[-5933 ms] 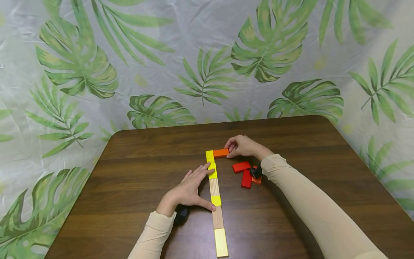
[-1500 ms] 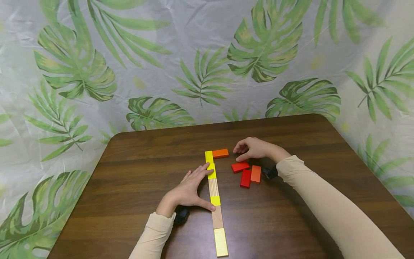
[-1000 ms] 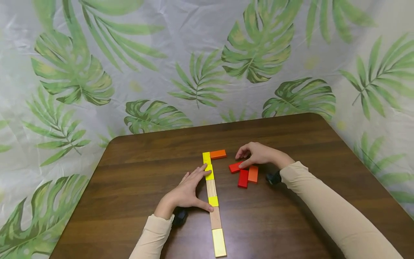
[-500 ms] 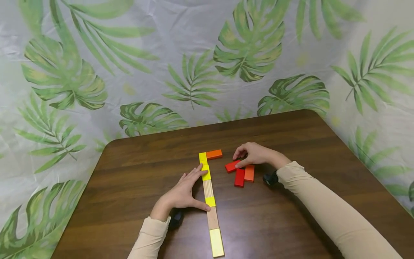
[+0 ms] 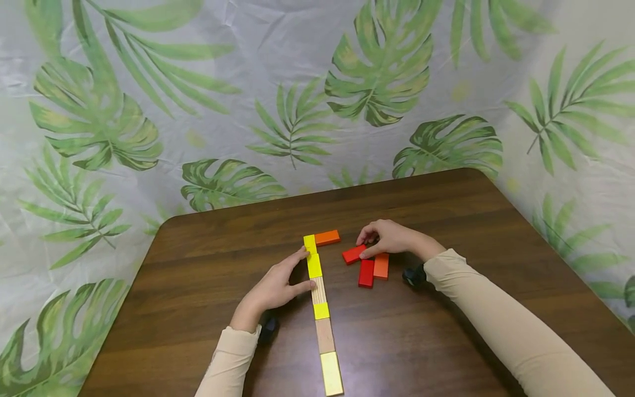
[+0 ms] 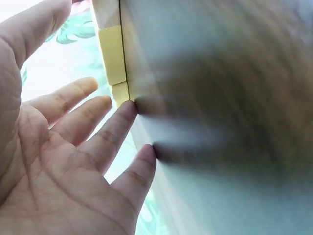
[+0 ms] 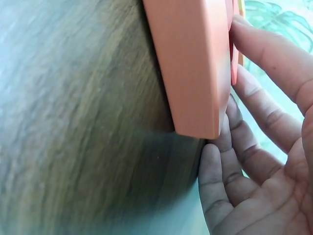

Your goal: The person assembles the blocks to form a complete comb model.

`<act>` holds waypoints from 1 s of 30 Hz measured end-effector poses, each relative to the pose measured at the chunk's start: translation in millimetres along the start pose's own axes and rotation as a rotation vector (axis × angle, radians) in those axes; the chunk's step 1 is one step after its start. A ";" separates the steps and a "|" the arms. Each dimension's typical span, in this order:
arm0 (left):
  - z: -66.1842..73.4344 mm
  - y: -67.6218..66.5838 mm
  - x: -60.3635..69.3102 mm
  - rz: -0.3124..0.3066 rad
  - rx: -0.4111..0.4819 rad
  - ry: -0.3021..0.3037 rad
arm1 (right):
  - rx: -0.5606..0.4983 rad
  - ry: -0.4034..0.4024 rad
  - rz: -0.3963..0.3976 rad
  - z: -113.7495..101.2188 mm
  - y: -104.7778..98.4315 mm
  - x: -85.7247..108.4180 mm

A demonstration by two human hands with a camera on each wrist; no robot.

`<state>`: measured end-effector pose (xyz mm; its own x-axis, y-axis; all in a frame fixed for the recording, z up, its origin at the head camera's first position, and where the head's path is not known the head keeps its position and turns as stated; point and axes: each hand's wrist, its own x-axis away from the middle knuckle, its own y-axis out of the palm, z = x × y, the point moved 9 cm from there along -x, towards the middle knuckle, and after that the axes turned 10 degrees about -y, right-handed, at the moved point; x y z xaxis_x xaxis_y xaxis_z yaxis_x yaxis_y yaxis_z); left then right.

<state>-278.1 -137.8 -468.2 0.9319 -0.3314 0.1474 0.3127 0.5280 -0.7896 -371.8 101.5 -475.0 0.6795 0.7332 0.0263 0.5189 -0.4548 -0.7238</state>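
A column of wooden blocks runs down the table in the head view, with yellow blocks point(image 5: 315, 266), a striped block point(image 5: 319, 295) and plain ones point(image 5: 325, 336). An orange block point(image 5: 327, 237) extends right from its top end. My left hand point(image 5: 270, 286) lies along the column's left side, fingers extended; its fingertips touch near the upper yellow blocks and its thumb tip is at the striped block. My right hand point(image 5: 392, 238) pinches a red block point(image 5: 353, 254) between thumb and fingers. In the right wrist view, a near orange block point(image 7: 188, 68) partly hides the red one.
Another red block point(image 5: 366, 273) and a lighter orange block point(image 5: 381, 266) lie side by side below my right hand. The brown wooden table point(image 5: 208, 264) ends at the back against a leaf-patterned cloth point(image 5: 223, 110).
My right hand has left the orange block at the column's top and come to the red block. My left hand has slid slightly up the column, its thumb moving from below the small yellow block.
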 end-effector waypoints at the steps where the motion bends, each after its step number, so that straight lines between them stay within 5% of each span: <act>1: -0.1 0.4 -0.5 0.000 -0.005 0.002 | -0.002 -0.005 -0.002 0.3 0.0 0.8; 13: -17.7 13.6 -11.3 0.035 -0.015 0.138 | -0.022 -0.004 0.033 3.7 -1.0 2.4; 20: -3.1 7.2 -1.4 -0.013 0.007 0.072 | -0.031 -0.001 0.038 6.9 -2.2 3.9; 30: -1.9 7.9 -3.2 -0.019 -0.043 0.007 | -0.020 0.016 0.051 6.8 -2.8 4.3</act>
<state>-279.0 -134.0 -476.1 0.9245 -0.3466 0.1588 0.3221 0.4872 -0.8117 -373.8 109.4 -477.6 0.7135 0.7006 0.0010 0.4936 -0.5017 -0.7104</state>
